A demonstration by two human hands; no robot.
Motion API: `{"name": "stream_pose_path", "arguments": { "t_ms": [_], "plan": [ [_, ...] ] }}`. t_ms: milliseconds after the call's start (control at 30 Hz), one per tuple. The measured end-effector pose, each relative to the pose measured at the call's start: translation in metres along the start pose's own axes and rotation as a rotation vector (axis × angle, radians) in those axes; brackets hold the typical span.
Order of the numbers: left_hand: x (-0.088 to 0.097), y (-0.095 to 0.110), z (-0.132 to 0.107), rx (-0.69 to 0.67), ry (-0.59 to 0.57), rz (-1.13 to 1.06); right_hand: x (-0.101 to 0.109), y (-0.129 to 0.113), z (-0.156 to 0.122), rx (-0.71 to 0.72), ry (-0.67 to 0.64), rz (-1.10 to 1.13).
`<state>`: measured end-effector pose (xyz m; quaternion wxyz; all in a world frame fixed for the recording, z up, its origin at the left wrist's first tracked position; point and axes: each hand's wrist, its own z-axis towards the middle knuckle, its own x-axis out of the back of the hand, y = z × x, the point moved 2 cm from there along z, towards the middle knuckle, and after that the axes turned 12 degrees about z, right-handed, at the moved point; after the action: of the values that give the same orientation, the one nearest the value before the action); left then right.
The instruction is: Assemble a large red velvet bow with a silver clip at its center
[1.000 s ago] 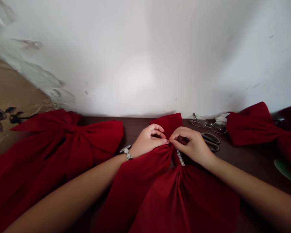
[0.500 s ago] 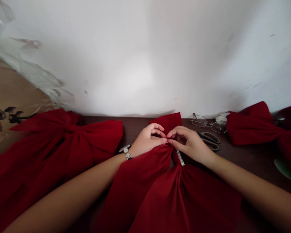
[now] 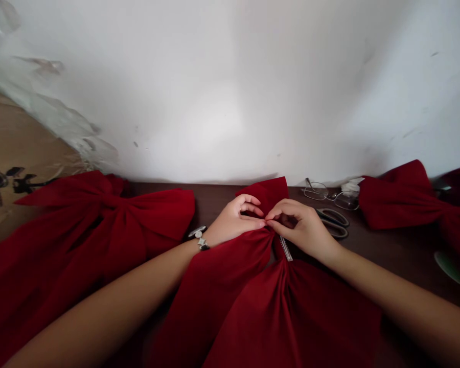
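In the middle of the table, a red fabric bow (image 3: 230, 271) lies gathered beneath my hands. My left hand (image 3: 240, 217), with a bracelet (image 3: 201, 239) at the wrist, pinches the cloth at the gathered centre. Fingertip to fingertip with it, my right hand (image 3: 297, 225) is pinched at the same spot; anything small between those fingers is hidden. Just below the right fingers, a narrow silvery strip (image 3: 286, 249) rests against the red cloth. A second gathered red piece (image 3: 287, 306) spreads out below it, toward me.
A finished-looking red bow (image 3: 115, 202) lies at left, another red bow (image 3: 402, 199) at right. Scissors (image 3: 335, 220) and eyeglasses (image 3: 316, 190) are right of my hands, near the white wall (image 3: 222, 92). A cardboard box (image 3: 15, 133) with plastic wrap stands at far left.
Hardly anything differs. My right fingers have shifted very slightly right, and both hands stay pinched at the bow's centre.
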<state>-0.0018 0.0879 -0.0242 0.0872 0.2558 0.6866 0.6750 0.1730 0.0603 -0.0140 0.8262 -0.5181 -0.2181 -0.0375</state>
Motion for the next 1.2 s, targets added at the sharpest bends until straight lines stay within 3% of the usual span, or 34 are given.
{"name": "stream_pose_path", "arguments": {
  "t_ms": [467,800,1200],
  "plan": [
    [-0.005,0.004,-0.002,0.045,0.073,0.051,-0.002,-0.001,0.002,-0.081,-0.086,0.027],
    [-0.004,0.004,-0.004,0.061,0.063,0.026,0.001,0.000,0.004,-0.114,-0.131,0.010],
    [-0.001,0.011,-0.009,-0.147,-0.014,0.108,0.003,0.007,0.004,-0.122,-0.111,-0.029]
  ]
}}
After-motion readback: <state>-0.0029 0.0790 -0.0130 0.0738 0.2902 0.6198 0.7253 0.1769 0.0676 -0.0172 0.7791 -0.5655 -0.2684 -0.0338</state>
